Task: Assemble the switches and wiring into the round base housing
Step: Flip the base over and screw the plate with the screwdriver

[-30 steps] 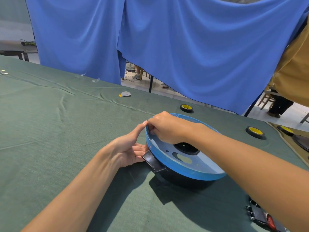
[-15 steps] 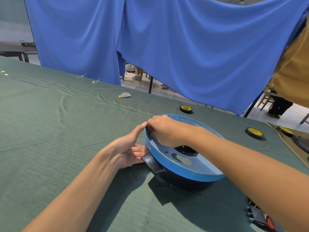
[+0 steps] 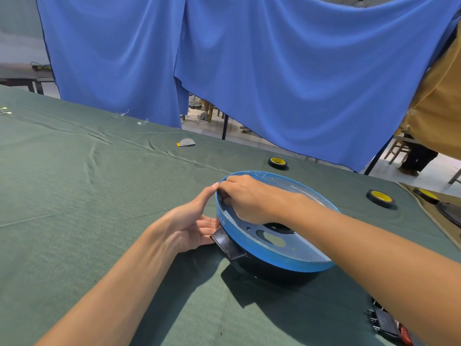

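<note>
The round base housing (image 3: 274, 260) sits on the table (image 3: 74, 196), caught between the two grips. The left grip (image 3: 192, 226) lies open against its outer wall, thumb tip on the rim and straight fingers just above the black tab (image 3: 228, 245). This looks like a brace to stop the housing sliding. The right grip (image 3: 247, 198) reaches over the rim, knuckles up, with its fingers curled down the inner wall opposite that thumb. I cannot tell whether they are clamped on anything, because the fingertips are hidden. They are probably working something at the wall. Black switch parts (image 3: 385, 323) lie well behind the right forearm, not yet fitted.
</note>
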Demonstrator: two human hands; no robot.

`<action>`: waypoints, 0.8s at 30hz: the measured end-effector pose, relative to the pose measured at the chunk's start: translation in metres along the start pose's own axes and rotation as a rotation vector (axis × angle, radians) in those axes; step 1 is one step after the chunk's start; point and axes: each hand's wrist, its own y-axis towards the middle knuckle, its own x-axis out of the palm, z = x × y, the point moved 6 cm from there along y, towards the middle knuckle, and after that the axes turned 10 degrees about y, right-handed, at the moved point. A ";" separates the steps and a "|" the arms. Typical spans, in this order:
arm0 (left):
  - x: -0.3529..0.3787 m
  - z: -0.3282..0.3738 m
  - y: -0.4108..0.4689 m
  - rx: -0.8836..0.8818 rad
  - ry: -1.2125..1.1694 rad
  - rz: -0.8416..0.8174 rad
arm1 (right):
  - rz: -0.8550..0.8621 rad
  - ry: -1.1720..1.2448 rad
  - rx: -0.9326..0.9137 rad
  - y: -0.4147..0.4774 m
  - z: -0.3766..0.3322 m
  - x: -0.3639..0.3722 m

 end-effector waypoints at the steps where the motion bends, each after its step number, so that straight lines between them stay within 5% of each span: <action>1: 0.001 0.000 -0.001 -0.001 0.000 -0.005 | 0.010 0.001 0.002 -0.001 -0.002 -0.002; 24: 0.000 -0.001 0.000 -0.020 -0.032 -0.006 | 0.031 0.049 0.112 0.008 -0.002 -0.013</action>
